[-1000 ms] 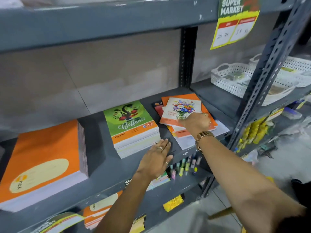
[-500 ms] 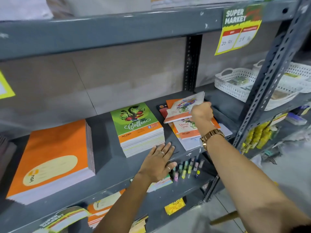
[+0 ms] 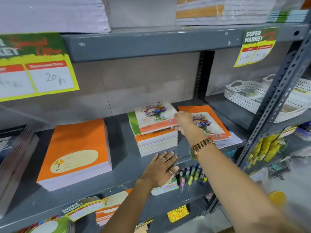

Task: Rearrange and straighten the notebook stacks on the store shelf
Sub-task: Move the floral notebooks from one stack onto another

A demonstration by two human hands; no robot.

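On the grey shelf [image 3: 124, 167] a flower-cover notebook [image 3: 154, 116] lies on top of the middle stack [image 3: 157, 142], covering its green cover except a strip at the left. My right hand [image 3: 184, 122] grips this notebook at its right edge. To the right, a loose pile [image 3: 207, 121] shows another flower-cover notebook over orange ones, lying askew. A tall orange notebook stack [image 3: 75, 153] stands to the left. My left hand [image 3: 160, 168] rests flat on the shelf in front of the middle stack, fingers spread, holding nothing.
A dark stack [image 3: 15, 157] sits at the far left. White perforated baskets [image 3: 244, 95] stand on the right bay behind a grey upright post [image 3: 276, 101]. Price signs [image 3: 255, 46] hang from the upper shelf edge. Markers [image 3: 191, 175] and more notebooks lie on the lower shelf.
My right hand lifted the top flower-cover notebook off the right pile and carried it left onto the green-cover stack. My left hand stayed on the shelf. The camera tilted up.
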